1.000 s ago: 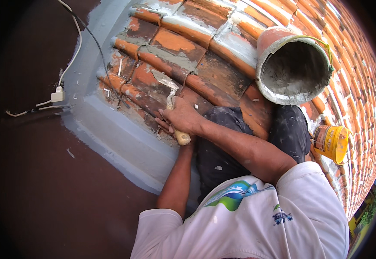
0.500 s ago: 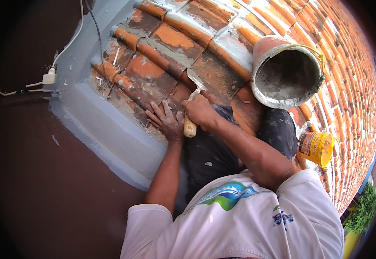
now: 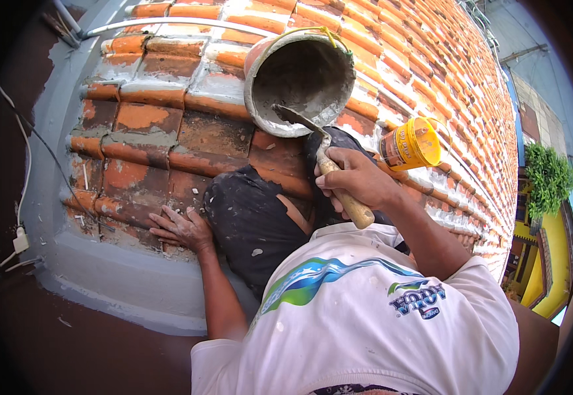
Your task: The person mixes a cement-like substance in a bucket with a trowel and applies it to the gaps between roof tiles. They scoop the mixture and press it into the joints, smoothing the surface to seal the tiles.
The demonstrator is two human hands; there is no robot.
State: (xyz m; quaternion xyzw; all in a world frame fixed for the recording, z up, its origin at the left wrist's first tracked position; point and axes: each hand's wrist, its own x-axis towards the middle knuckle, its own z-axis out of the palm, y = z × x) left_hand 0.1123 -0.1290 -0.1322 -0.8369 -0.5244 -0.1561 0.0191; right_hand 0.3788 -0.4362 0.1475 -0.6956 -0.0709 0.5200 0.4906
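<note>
My right hand [image 3: 355,181] is wrapped round the wooden handle of a trowel [image 3: 324,148], whose blade reaches into the mouth of a mortar-crusted bucket [image 3: 258,99]. Grey mortar coats the inside of the bucket, which lies tilted on the tiles with its opening toward me. On the left, my left hand [image 3: 184,230] rests flat with fingers spread on the lower roof tiles [image 3: 128,209], beside the grey-coated wall edge. It holds nothing. Grey mortar is smeared along some tile joints nearby.
A small yellow pail [image 3: 410,145] stands to the right of my knees. A white pipe [image 3: 181,22] crosses the tiles at the back. Cables with a white socket [image 3: 20,241] hang over the grey ledge [image 3: 122,276] on the left. A green tree [image 3: 548,172] shows beyond the roof.
My right hand has lifted the trowel from the tiles near my left hand and brought its blade to the bucket. My left hand stays on the tiles. The view has turned rightward.
</note>
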